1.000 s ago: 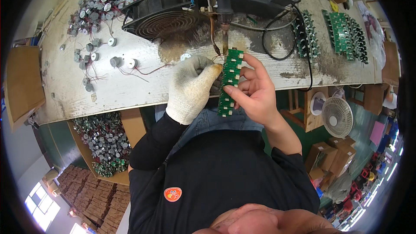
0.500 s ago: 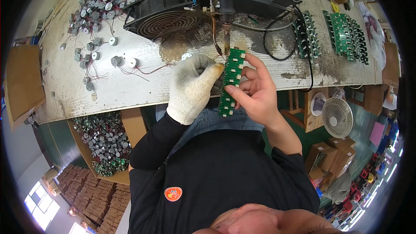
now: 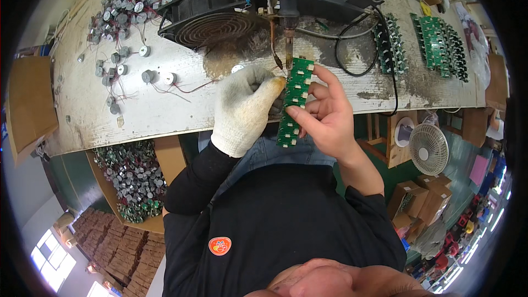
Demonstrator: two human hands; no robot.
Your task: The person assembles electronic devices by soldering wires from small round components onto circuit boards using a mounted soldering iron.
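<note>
My right hand (image 3: 328, 111), bare, grips a long green circuit board (image 3: 297, 93) with white connectors along it, thumb on its face and fingers behind its right edge. My left hand (image 3: 245, 104) wears a white knit glove with a stained thumb. It is pinched closed against the board's left edge; what lies between its fingertips is too small to make out. Just above the board's top end hangs the tip of a soldering iron (image 3: 289, 49), with a thin bent solder feed tube (image 3: 275, 44) beside it. A small round motor (image 3: 237, 69) partly shows behind the glove.
Loose wired motors (image 3: 149, 77) lie left, below a large heap of motors (image 3: 137, 0). A black fan (image 3: 212, 27) stands behind my hands. A black cable (image 3: 336, 49) loops at right, near rows of green boards (image 3: 434, 44). A carton of motors (image 3: 135, 181) sits below the bench.
The board has shifted slightly and turned a little more face-up beneath the iron. My right hand moved slightly right with it; the left pinch stays at its edge.
</note>
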